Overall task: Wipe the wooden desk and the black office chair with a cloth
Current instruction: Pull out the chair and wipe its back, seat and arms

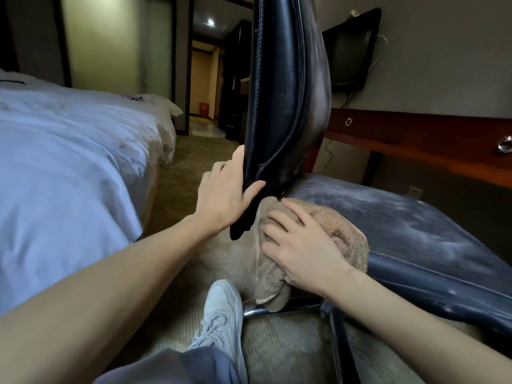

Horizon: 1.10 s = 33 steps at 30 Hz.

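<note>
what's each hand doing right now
Left hand: grips the lower edge of the chair backrest.
Right hand: open, pressing the cloth onto the chair seat.

Chair back (288, 87): glossy black with a blue cast, one line of pale stitching along its edge. Chair seat (415, 217): dark blue-black, mottled with whitish-grey smears. Cloth (343, 231): tan-brown throughout, no print. Counter (415, 139): reddish-brown wood, with silver ring pulls (504, 147). Bed (69, 162) cover: plain white, bluish in shade. Carpet (277, 350): beige-olive, faint woven pattern. Shoe (221, 309): white. Trousers (194, 367): grey. Television (352, 51): black.
</note>
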Tool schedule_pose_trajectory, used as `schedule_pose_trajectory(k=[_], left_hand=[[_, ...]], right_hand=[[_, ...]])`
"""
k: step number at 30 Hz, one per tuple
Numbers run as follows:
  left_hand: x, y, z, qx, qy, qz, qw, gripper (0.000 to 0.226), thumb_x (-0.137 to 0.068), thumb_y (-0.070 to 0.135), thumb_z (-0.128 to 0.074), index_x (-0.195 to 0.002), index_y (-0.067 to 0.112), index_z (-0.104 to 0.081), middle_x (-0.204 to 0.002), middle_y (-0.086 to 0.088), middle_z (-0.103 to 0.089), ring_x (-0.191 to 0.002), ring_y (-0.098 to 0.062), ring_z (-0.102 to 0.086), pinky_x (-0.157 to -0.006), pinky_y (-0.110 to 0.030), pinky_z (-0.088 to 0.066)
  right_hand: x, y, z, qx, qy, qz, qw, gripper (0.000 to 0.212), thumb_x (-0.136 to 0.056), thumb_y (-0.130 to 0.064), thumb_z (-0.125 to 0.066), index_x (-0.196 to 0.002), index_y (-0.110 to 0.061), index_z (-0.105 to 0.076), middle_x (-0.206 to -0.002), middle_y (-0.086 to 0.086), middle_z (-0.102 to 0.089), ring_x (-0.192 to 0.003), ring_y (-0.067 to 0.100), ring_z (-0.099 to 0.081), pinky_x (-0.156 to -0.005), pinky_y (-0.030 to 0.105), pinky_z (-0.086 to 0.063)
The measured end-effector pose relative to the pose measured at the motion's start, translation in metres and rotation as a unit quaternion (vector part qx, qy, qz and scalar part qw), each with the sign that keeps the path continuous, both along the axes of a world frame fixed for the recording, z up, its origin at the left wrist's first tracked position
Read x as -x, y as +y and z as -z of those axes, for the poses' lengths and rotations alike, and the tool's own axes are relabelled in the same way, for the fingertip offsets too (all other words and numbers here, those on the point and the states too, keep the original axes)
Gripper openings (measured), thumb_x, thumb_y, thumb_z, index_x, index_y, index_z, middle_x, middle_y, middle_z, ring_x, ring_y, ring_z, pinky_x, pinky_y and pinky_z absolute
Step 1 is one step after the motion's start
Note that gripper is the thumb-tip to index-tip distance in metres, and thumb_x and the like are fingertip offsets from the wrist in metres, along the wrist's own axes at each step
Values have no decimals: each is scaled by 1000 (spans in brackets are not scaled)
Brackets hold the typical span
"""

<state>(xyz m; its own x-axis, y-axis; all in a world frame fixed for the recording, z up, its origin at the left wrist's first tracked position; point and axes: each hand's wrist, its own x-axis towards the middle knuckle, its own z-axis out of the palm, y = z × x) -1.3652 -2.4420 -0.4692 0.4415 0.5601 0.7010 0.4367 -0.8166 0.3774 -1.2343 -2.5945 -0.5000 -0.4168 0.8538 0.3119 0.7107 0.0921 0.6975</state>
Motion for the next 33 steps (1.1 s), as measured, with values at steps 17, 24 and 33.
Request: schedule_pose_trajectory(k=[17,24,33], left_hand=[[-8,40,11,262,26,97,960,53,-91,47,-74,-136,24,-60,-131,0,-69,-121,-22,-64,-106,-40,-50],[-7,47,14,260,20,105,960,51,-88,28,-81,-134,25,-60,-120,5,-72,-109,-15,-67,-94,-26,-48],[-4,47,14,237,31,78,968,44,-92,30,-76,-133,28,-59,-121,5,-73,-113,-21,-68,-103,-43,-52]], right_hand=[[-66,-98,18,-45,-86,26,995,41,-86,-11,-40,-117,-9,-67,-136,23,-58,-138,45,-44,-117,68,-26],[-54,-53,18,-31,-86,39,995,37,-92,-9,-52,-127,-13,-63,-142,23,-55,-140,45,-43,-116,68,-29],[-14,3,32,-53,-79,62,994,33,-97,-12,-40,-122,-11,-62,-141,23,-54,-140,43,-44,-118,65,-26]])
